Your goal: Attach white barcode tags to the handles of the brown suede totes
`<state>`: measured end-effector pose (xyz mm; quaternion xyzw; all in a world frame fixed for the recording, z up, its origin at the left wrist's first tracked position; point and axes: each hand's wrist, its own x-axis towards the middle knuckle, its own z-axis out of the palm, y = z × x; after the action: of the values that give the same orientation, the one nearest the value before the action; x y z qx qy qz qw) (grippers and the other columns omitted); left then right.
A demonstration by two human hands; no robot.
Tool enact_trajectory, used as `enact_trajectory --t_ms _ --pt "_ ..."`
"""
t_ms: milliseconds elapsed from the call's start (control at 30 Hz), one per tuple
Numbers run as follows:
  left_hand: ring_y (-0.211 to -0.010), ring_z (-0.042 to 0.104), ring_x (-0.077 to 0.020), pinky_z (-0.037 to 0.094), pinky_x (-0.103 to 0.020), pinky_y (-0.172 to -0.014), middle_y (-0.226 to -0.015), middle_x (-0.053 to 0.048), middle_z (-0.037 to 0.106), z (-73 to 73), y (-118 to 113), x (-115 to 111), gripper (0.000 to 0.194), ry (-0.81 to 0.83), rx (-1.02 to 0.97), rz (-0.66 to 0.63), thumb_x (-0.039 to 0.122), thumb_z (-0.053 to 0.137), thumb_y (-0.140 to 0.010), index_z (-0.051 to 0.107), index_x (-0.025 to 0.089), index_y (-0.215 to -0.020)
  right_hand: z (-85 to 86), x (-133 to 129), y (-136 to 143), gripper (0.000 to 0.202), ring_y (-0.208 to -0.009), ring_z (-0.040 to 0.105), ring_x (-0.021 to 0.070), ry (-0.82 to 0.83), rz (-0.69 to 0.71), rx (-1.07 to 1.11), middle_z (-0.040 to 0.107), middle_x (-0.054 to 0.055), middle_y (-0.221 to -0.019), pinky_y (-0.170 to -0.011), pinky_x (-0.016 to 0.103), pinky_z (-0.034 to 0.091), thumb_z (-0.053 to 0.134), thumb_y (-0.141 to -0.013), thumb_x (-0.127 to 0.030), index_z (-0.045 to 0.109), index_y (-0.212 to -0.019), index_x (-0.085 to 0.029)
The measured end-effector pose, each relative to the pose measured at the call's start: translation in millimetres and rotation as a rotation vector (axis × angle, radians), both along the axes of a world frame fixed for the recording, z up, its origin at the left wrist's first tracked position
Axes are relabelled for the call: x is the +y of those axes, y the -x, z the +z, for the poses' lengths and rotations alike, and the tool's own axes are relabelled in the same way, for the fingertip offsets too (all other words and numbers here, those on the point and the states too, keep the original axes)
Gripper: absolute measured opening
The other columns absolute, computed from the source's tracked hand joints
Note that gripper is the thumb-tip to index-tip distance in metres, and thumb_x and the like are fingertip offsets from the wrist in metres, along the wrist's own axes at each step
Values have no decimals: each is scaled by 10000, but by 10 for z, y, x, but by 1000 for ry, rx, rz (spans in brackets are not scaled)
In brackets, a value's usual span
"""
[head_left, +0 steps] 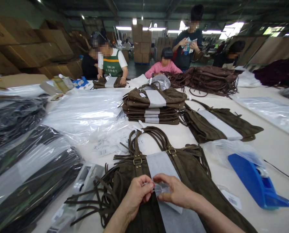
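Head view on my remote monitor: both bare hands at work, close together over an olive-brown suede handbag [195, 171]. The handbag lies flat on the white desk [277, 158], handles [156, 130] folded away from the wearer, a pale paper band [164, 163] wrapped round its middle.

Left hand [140, 191]: thumb and forefinger narrowed to a pinch, apparently on the edge of a small clear plastic pouch [163, 188]. Right hand [176, 191]: thumb and forefinger wide, curved about the same pouch; whether the other fingers grip it I cannot tell. A white flat piece [175, 207] shows below the right hand; I cannot tell if it belongs to the pouch.

Handling notes, my judgement. Film this thin probably clings and creases, so I would anchor it with the left pinch and let the right thumb and forefinger do the fine work, parting or smoothing the plastic rather than tugging. Light pressure; a hard pull could tear it. I would keep the work just above the paper band so the band stays unrumpled, and hold the left wrist clear of the fringe [102, 202], which could snag. Blue plastic tool [251, 183] lies right of the handbag, well apart from both hands.
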<state>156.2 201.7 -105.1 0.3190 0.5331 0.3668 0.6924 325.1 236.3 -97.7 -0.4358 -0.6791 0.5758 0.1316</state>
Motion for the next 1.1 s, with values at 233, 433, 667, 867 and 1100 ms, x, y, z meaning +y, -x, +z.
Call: enact_trajectory --t_ms 233,433,667,867,1100 --pt "-358 314 -30 186 -182 -399 -391 69 427 90 220 164 215 -93 113 92 318 632 -628 552 120 -650 -77 16 468 312 -435 383 52 380 -130 392 452 -72 -524 -419 178 308 590 -674 -373 552 -889 -151" --pt "-344 244 -12 139 -176 -378 -440 106 360 15 396 258 291 -10 -102 252 342 669 -559 473 158 -668 -85 90 608 330 -382 218 30 476 -291 299 317 -96 -408 -388 203 111 638 -610 -461 560 -641 -143" --pt "-439 396 -80 282 -216 -453 -513 48 456 -184 627 580 176 -121 478 202 325 501 -667 520 160 -726 -202 352 713 297 -435 336 68 92 -331 34 412 -55 -448 -447 213 252 517 -692 -414 614 -645 -137" --pt "-540 448 -126 269 -250 -530 -434 40 434 -394 705 935 153 -94 770 83 212 630 -542 505 167 -466 -333 489 701 248 -619 518 139 -140 -298 -167 602 8 -602 -576 240 320 488 -732 -341 647 -655 -167" --pt "-344 334 -71 217 -231 -397 -323 73 364 -287 640 987 204 26 635 -52 190 644 -514 459 155 -434 -132 418 741 283 -706 597 209 -438 -132 -681 672 83 -720 -558 280 297 398 -812 -322 631 -716 -191"
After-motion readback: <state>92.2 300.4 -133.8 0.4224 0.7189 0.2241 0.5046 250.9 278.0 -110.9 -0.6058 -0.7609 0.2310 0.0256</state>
